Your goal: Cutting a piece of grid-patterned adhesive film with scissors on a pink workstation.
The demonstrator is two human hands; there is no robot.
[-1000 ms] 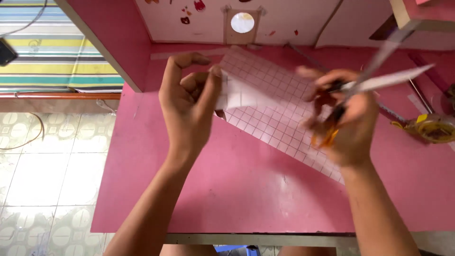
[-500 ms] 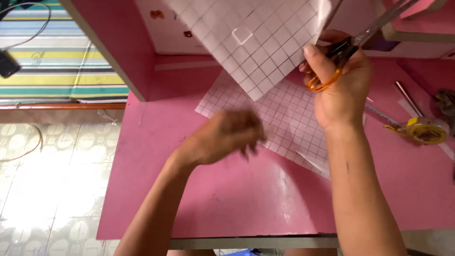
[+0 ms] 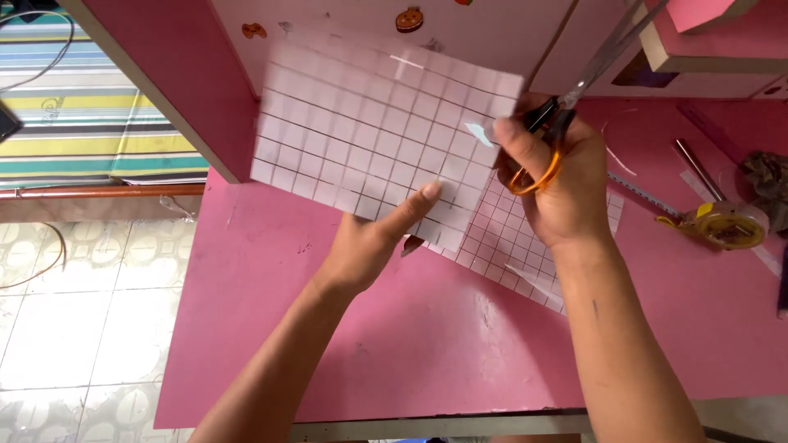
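Gridded sheet [image 3: 369, 139], thin, glossy and squared with dark lines, hangs above the pink desk [image 3: 328, 328], the left hand [image 3: 369, 242] pinching its lower edge, thumb on top. A second gridded piece [image 3: 501, 246] lies flat beneath. The right hand [image 3: 558, 184] grips the sheet's right edge and orange-handled scissors [image 3: 566, 107], blade tips cut off above.

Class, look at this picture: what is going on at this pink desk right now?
A person is working over a pink desk. The right hand grips orange-handled scissors, blades pointing up and away, and also pinches the right edge of a translucent gridded sheet held up in the air. The left hand supports that sheet from below, its thumb pressed on the lower edge. A second gridded sheet lies flat on the desk beneath. A yellow tape measure sits to the right.
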